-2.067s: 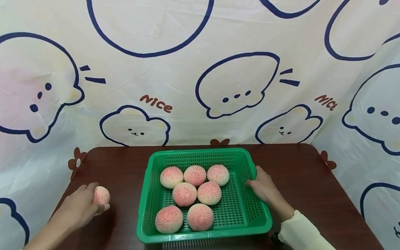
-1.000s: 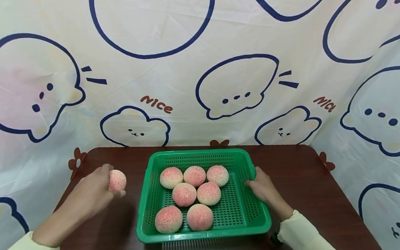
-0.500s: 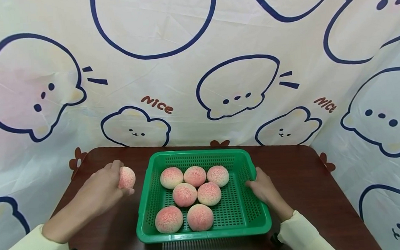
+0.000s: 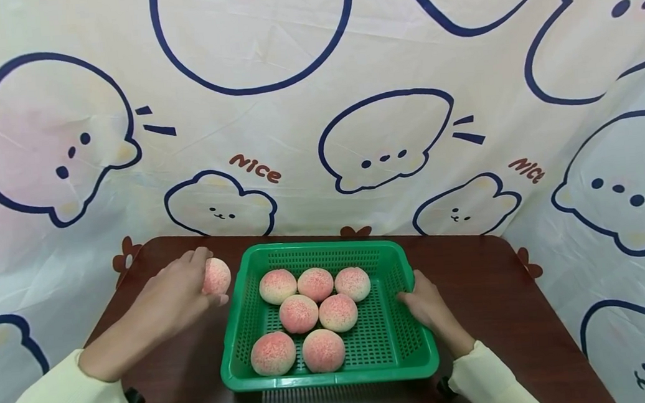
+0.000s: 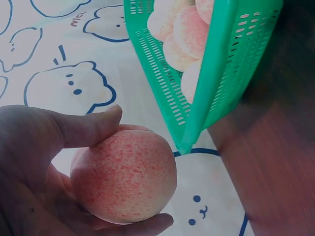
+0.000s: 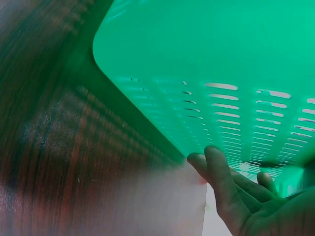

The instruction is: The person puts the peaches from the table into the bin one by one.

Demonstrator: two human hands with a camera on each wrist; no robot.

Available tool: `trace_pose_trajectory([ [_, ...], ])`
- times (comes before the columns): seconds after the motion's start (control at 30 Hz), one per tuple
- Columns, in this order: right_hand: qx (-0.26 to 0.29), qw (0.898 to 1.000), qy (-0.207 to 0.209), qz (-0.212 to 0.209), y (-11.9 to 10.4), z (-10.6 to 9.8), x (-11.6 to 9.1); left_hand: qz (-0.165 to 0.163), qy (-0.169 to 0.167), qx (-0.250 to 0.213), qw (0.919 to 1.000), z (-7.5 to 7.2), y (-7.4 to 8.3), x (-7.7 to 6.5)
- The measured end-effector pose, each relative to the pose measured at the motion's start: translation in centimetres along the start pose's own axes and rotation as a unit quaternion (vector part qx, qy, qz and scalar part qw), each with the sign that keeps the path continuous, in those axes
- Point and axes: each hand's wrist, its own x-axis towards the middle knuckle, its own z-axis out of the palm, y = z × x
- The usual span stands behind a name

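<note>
In the head view, my left hand (image 4: 171,293) holds a round pink-and-cream peach (image 4: 217,276) just left of a green plastic basket (image 4: 335,378). The left wrist view shows the thumb on one side of this peach (image 5: 125,177) and fingers round the other, with the basket corner (image 5: 186,142) beyond. Several more peaches (image 4: 324,351) lie inside the basket, mostly toward its left and middle. My right hand (image 4: 427,303) grips the basket's right side, thumb over the rim. Seen from the right wrist, its fingers (image 6: 221,184) lie by the slotted outer wall (image 6: 197,49).
Beneath the basket is a dark brown wooden table (image 4: 509,301) with rounded far corners. A pale cloth (image 4: 300,209) with blue cartoon outlines hangs close behind the table and along both sides.
My left hand has carried the peach to the right and away from me, from the table's left side to beside the basket's left rim. The right hand and the basket have stayed put.
</note>
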Motion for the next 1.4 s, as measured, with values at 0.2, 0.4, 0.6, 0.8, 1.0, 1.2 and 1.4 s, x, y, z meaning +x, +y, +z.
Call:
trace_pose_trajectory([
  [0.2, 0.001, 1.000, 0.001, -0.004, 0.1, 0.0, -0.1, -0.002, -0.009, 0.003, 1.0000, -0.2, 0.9, 0.5],
  [0.4, -0.002, 1.000, 0.004, -0.004, 0.4, -0.1, -0.2, 0.002, -0.019, -0.003, 0.9998, -0.4, 1.8, 0.9],
  [0.6, 0.000, 1.000, 0.000, -0.006, 0.4, 0.0, -0.2, 0.024, -0.017, -0.004, 0.9996, -0.5, 2.4, 1.1],
  [0.8, 0.002, 1.000, 0.000, -0.005, 0.4, 0.0, -0.2, 0.041, -0.012, 0.000, 0.9991, -0.5, 3.2, 1.5],
  [1.0, -0.002, 1.000, 0.003, -0.005, 0.4, -0.1, -0.1, 0.057, -0.009, 0.004, 0.9983, -0.1, 4.1, 1.8],
  [1.2, 0.002, 1.000, 0.002, -0.005, 0.3, 0.0, 0.0, 0.090, 0.000, 0.004, 0.9959, 0.1, 4.8, 2.3],
  [1.4, 0.005, 1.000, 0.002, -0.002, 0.2, 0.0, 0.0, 0.105, 0.009, -0.011, 0.9944, 0.0, 5.1, 2.4],
])
